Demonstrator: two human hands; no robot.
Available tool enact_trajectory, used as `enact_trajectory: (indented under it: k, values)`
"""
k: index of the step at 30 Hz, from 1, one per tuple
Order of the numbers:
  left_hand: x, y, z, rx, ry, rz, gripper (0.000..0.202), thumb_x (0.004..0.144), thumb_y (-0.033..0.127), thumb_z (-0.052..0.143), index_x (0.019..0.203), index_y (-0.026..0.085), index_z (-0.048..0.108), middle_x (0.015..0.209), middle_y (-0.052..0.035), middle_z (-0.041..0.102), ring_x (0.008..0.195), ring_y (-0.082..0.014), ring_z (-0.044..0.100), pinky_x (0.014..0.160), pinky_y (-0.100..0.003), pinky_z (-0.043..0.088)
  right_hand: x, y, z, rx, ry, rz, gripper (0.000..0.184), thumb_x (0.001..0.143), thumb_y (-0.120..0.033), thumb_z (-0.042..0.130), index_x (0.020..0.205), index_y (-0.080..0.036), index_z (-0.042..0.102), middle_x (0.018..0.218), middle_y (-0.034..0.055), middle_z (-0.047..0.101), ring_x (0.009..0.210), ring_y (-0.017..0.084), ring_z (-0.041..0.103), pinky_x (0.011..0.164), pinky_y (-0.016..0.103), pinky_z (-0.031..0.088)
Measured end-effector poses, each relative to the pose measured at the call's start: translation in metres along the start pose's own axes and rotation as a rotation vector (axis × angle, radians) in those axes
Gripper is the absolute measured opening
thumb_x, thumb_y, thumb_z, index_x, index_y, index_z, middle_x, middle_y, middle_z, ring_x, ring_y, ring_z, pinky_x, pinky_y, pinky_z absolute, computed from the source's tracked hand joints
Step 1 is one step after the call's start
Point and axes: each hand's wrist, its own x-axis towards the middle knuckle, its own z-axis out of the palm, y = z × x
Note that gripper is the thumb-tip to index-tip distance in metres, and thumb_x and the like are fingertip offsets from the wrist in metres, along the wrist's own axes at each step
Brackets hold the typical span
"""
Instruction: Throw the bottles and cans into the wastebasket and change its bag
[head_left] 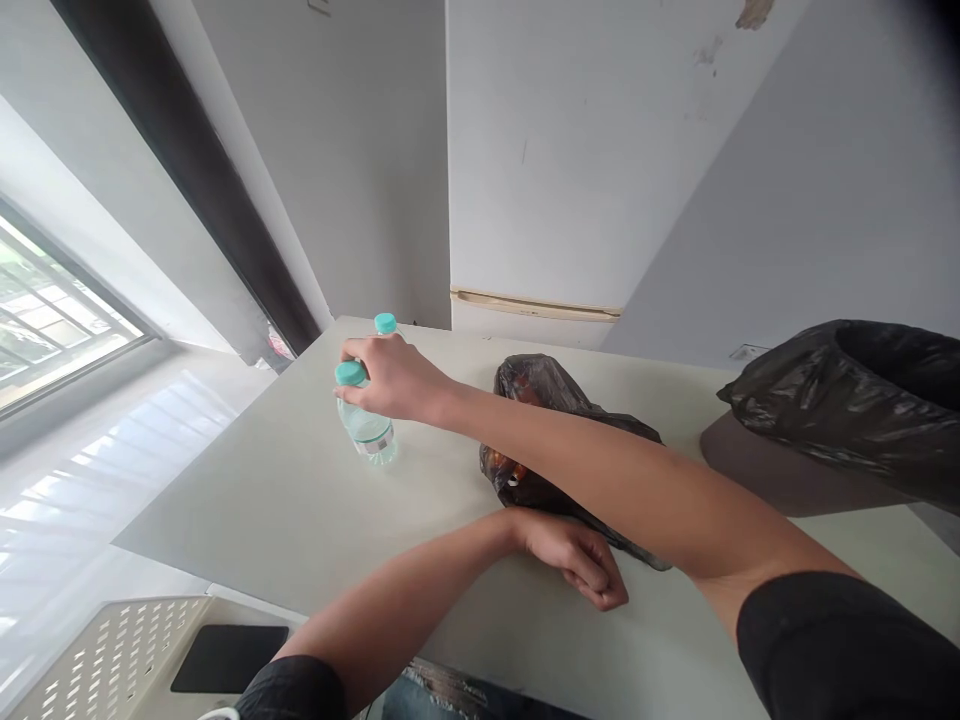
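Observation:
My right hand [391, 376] reaches far across the pale table [285, 500] and is wrapped around a clear plastic bottle [365, 425] with a teal cap, just below the cap. A second teal-capped bottle [385, 323] stands right behind it, mostly hidden by the hand. My left hand [581, 557] rests on the table near the front, fingers curled loosely, at the near end of a dark plastic bag [551, 440] with something orange inside; whether it grips the bag is unclear.
A bin lined with a black bag [855, 400] stands at the right edge. A white fridge [547, 200] rises behind the table. Below left sit a perforated white crate [112, 655] and a dark phone [229, 657]. A window [52, 310] is at the left.

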Motion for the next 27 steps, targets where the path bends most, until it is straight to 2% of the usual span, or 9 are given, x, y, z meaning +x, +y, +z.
enact_trajectory:
  k: [3, 9, 13, 16, 21, 23, 27]
  values:
    - [-0.001, -0.002, 0.0, -0.018, -0.014, -0.013, 0.028, 0.084, 0.024, 0.059, 0.058, 0.02, 0.049, 0.059, 0.0009, 0.036, 0.055, -0.0139, 0.031, 0.058, -0.031, 0.03, 0.004, -0.001, 0.008, 0.001, -0.052, -0.006, 0.026, 0.09, -0.033, 0.07, 0.082, -0.022, 0.048, 0.08, -0.0006, 0.058, 0.077, 0.017, 0.054, 0.064, 0.029, 0.035]
    - [-0.001, -0.003, -0.001, -0.022, -0.019, -0.048, 0.022, 0.081, 0.022, 0.058, 0.061, 0.02, 0.049, 0.062, 0.0011, 0.036, 0.057, -0.0141, 0.029, 0.059, -0.031, 0.027, 0.001, -0.007, 0.015, -0.047, -0.056, -0.079, 0.026, 0.093, -0.03, 0.068, 0.083, -0.021, 0.046, 0.083, 0.0001, 0.054, 0.079, 0.015, 0.053, 0.064, 0.028, 0.034]
    - [-0.001, -0.003, -0.002, -0.026, -0.031, -0.066, 0.021, 0.08, 0.024, 0.058, 0.061, 0.02, 0.049, 0.063, 0.0011, 0.036, 0.058, -0.0142, 0.029, 0.059, -0.031, 0.027, -0.002, -0.011, 0.016, -0.084, -0.085, -0.096, 0.033, 0.094, -0.039, 0.07, 0.081, -0.021, 0.045, 0.084, -0.001, 0.053, 0.077, 0.015, 0.052, 0.064, 0.027, 0.034]
    - [0.0, -0.003, -0.003, -0.051, -0.035, -0.101, 0.019, 0.077, 0.024, 0.06, 0.062, 0.021, 0.05, 0.063, 0.0008, 0.036, 0.059, -0.0146, 0.029, 0.059, -0.031, 0.027, -0.004, -0.013, 0.016, -0.088, -0.098, -0.082, 0.038, 0.094, -0.045, 0.072, 0.081, -0.022, 0.045, 0.085, 0.0001, 0.055, 0.075, 0.016, 0.053, 0.062, 0.028, 0.035]
    - [0.0, 0.0, -0.002, -0.069, -0.015, -0.124, 0.019, 0.074, 0.027, 0.062, 0.06, 0.021, 0.051, 0.063, 0.0003, 0.036, 0.06, -0.0148, 0.029, 0.059, -0.031, 0.027, -0.004, -0.012, 0.014, -0.121, -0.068, -0.032, 0.036, 0.094, -0.046, 0.072, 0.083, -0.021, 0.048, 0.09, 0.0024, 0.057, 0.073, 0.015, 0.053, 0.06, 0.028, 0.035]
    - [0.0, 0.001, -0.002, -0.071, -0.009, -0.124, 0.02, 0.074, 0.028, 0.062, 0.059, 0.021, 0.051, 0.062, 0.0002, 0.037, 0.059, -0.0149, 0.03, 0.059, -0.031, 0.027, -0.004, -0.011, 0.013, -0.116, -0.07, -0.024, 0.037, 0.093, -0.049, 0.072, 0.086, -0.02, 0.051, 0.091, 0.0024, 0.059, 0.074, 0.016, 0.054, 0.06, 0.028, 0.035]
    - [0.0, 0.0, -0.002, -0.035, -0.003, -0.097, 0.02, 0.077, 0.027, 0.061, 0.061, 0.02, 0.053, 0.062, 0.0001, 0.04, 0.058, -0.014, 0.031, 0.058, -0.03, 0.027, -0.006, -0.008, -0.001, -0.136, -0.021, -0.023, 0.035, 0.097, -0.051, 0.068, 0.105, -0.018, 0.058, 0.104, 0.0058, 0.064, 0.08, 0.018, 0.057, 0.061, 0.029, 0.035]
